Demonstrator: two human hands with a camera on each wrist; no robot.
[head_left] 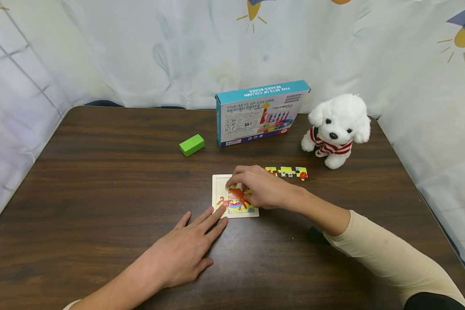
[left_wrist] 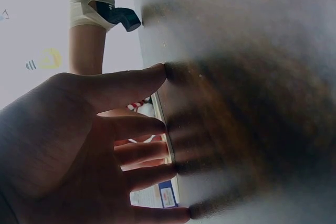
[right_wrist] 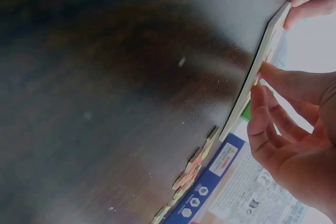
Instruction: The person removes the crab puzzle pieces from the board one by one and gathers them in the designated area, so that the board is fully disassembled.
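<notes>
Spanning the whole scene is a dark wood-grain bench [head_left: 100, 181], enclosed at the back and sides by a pale cloth backdrop [head_left: 159, 51] printed with yellow sun motifs. Near the middle lies a square puzzle board [head_left: 219, 189] with a cream frame, partly filled with coloured pieces showing an orange figure. The right hand [head_left: 257, 187] rests over the board's upper part, fingers curled and pinching a puzzle piece [head_left: 238, 189] at the board's surface. The left hand [head_left: 186, 249] lies flat on the bench, fingers straight and relaxed, its fingertips [head_left: 221, 213] touching the board's lower left edge. Just beyond the right hand, a short row of joined loose pieces [head_left: 286, 172] lies on the bench. Behind it stands a teal box [head_left: 255, 114], lettered "FIVE SETS OF COLUMN BEADED BOXES" on its face and top; the finer print is too small to read. A green block [head_left: 191, 144] lies to the box's left, and a white plush dog [head_left: 337, 129] in a red-striped shirt sits to its right.
</notes>
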